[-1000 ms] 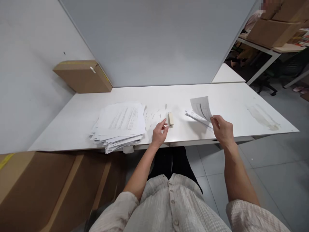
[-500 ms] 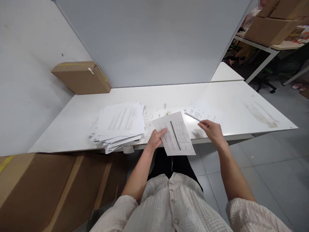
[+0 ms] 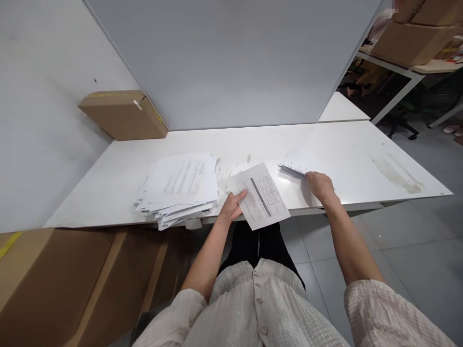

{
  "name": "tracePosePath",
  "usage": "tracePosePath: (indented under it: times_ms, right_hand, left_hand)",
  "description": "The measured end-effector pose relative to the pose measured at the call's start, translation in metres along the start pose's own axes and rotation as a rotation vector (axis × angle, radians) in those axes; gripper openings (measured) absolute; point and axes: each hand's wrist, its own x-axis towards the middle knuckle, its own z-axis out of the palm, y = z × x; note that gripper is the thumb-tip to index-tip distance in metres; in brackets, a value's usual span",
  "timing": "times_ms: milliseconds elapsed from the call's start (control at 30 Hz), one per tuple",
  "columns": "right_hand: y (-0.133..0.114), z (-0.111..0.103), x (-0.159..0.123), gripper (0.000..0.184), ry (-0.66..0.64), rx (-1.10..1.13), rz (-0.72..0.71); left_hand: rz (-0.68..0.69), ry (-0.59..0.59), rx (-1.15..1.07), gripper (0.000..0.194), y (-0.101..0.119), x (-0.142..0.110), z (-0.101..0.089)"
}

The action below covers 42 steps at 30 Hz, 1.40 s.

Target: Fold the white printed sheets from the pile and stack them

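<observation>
My left hand (image 3: 232, 206) is closed on a printed sheet of paper (image 3: 261, 195), its thumb lying on top. The sheet carries a dark band and small boxes, and it tilts over the table's front edge. To the right, my right hand (image 3: 321, 187) pinches the near edge of another printed paper (image 3: 293, 169), which stands slightly raised and seen nearly edge-on. Whether that is one sheet or more I cannot tell. A thick, uneven stack of papers (image 3: 183, 180) lies left of my left hand, its front edge reaching over the table edge.
The white table (image 3: 347, 154) meets a grey panel (image 3: 235, 62) at the back. A flat cardboard box (image 3: 123, 115) leans at the back left. Large cardboard boxes (image 3: 65, 284) stand below on the left. Another desk with boxes (image 3: 408, 43) is at the far right.
My right hand has moved slightly right and away from me, and the paper in its fingers has lifted and bent. The sheet in my left hand has turned a little.
</observation>
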Motion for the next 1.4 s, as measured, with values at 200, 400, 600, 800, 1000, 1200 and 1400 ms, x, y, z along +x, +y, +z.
tracePosePath:
  times_ms: [200, 400, 600, 800, 1000, 1200, 1400]
  right_hand:
    - [-0.005, 0.006, -0.005, 0.032, 0.043, 0.079, 0.100]
    - [-0.005, 0.006, -0.014, 0.038, 0.093, 0.071, 0.043]
    - [-0.004, -0.043, -0.043, 0.030, 0.446, 0.151, -0.009]
    - [-0.016, -0.096, -0.083, 0.021, 0.790, 0.643, -0.031]
    - [-0.055, -0.052, -0.066, 0.026, 0.397, 1.066, 0.074]
    - [-0.096, 0.001, -0.057, 0.030, 0.266, 0.982, 0.178]
    - [-0.115, 0.008, -0.064, 0.032, 0.236, 0.961, 0.128]
  left_hand:
    - [-0.003, -0.004, -0.003, 0.046, -0.001, 0.000, -0.001]
    - [-0.003, 0.008, -0.001, 0.046, -0.003, 0.003, -0.003]
    - [-0.034, 0.042, 0.019, 0.040, -0.001, 0.003, 0.000]
    - [-0.014, 0.019, 0.026, 0.044, -0.004, 0.004, -0.003]
    - [-0.022, 0.038, 0.029, 0.043, -0.006, 0.005, -0.003]
    - [-0.018, 0.025, 0.023, 0.043, -0.009, 0.004, -0.002]
    - [0.003, 0.023, 0.054, 0.044, -0.009, 0.003, 0.001]
